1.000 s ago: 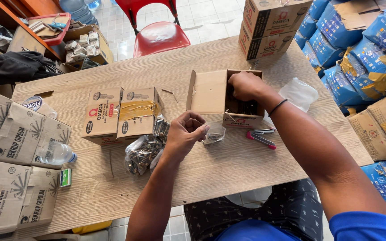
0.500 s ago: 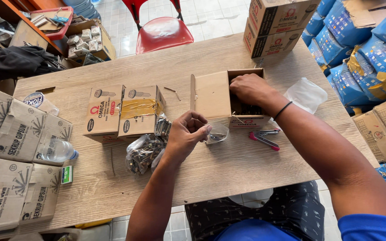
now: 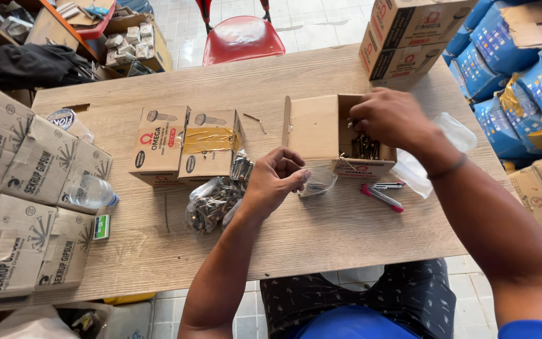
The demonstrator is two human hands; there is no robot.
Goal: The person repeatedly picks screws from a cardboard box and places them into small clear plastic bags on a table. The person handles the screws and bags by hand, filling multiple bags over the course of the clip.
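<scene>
Screws are being picked from the open box (image 3: pixel 340 135) by the right hand (image 3: pixel 393 119), fingers seemingly pinched on some – the left hand (image 3: pixel 275 179) is clamped on a small clear bag (image 3: pixel 317 183), whose mouth must be held open next

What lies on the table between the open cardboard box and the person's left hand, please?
In the head view, a small clear plastic bag lies between the open box and the left hand, which pinches its edge.

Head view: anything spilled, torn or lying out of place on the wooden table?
Little stands out. Two loose screws lie on the bare wooden table behind the open brown cardboard box, apart from the rest. The clear plastic bag of screws lies on its side; nothing visibly spilled from it.
</scene>
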